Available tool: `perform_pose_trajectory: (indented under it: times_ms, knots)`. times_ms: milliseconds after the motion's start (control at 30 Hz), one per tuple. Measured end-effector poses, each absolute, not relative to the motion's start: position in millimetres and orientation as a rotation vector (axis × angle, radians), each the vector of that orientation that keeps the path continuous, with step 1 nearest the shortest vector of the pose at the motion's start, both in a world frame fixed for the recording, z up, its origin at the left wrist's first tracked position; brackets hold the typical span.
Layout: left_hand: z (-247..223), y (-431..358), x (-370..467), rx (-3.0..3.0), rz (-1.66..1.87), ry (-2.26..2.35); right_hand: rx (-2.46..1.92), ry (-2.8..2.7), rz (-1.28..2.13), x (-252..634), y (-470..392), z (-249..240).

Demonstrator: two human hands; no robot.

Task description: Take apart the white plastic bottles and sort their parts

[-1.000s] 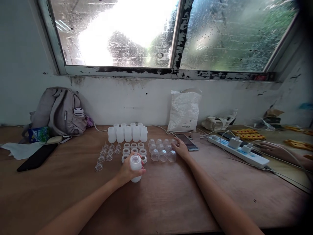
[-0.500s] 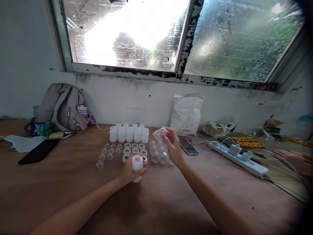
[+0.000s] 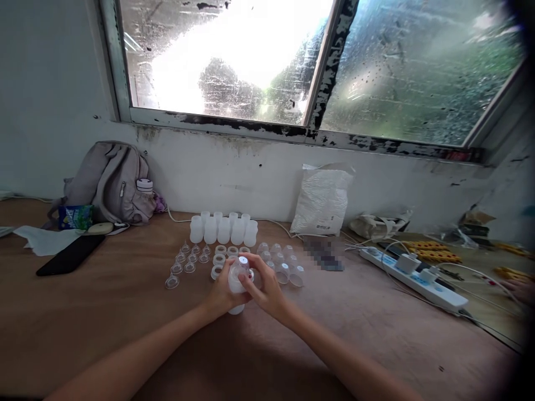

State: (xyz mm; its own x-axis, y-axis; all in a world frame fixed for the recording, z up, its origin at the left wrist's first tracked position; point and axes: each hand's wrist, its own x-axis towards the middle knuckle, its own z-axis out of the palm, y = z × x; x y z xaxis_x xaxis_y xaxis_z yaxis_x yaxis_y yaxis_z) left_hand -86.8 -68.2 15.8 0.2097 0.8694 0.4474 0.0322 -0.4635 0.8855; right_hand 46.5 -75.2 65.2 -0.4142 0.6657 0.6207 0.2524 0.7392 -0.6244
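Observation:
A translucent baby bottle (image 3: 236,309) is upright in front of me, with my left hand (image 3: 221,289) wrapped around its upper part. On top of it is a clear dome cap (image 3: 243,264), held by the fingers of my right hand (image 3: 267,287). Whether the cap is fully seated I cannot tell, as my fingers cover its lower edge. Just beyond my hands lie white collar rings (image 3: 219,259), partly hidden. Clear nipples (image 3: 177,268) lie in rows to the left. More clear caps (image 3: 282,273) stand to the right.
Several white bottles (image 3: 224,229) stand in rows near the wall. A backpack (image 3: 111,184), snack packet (image 3: 75,217) and black phone (image 3: 71,256) are on the left. Right are a white plastic bag (image 3: 321,200), a power strip (image 3: 413,281) with cables, and another person's hand (image 3: 520,291).
My right hand has moved left and down from above the caps, bringing the clear cap onto the bottle. My left hand still holds the bottle. The view has shifted slightly.

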Motion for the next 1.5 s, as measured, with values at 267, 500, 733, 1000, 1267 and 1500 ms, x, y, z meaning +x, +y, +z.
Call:
perform_pose_trajectory:
  times_ms: [267,500,733,1000,1267,1500]
  knots:
    - [20,-71,-87,1.664,1.392,0.847,-0.707,-2.027,0.603,49,-72,72]
    - [23,-73,-88,1.704,1.359,0.842,-0.664,-2.103,0.534,51,-71,76]
    - [26,-73,-103,1.955,1.097,0.898,-0.717,-1.948,0.529,60,-68,56]
    - [25,-67,-106,2.043,0.981,1.121,-0.883,-1.644,0.664,81,-46,20]
    - [21,-56,-113,2.148,1.094,1.109,-0.903,-1.591,0.887,81,-41,23]
    - [22,-64,-109,2.175,0.958,1.066,-0.953,-1.384,1.407,86,-30,32]
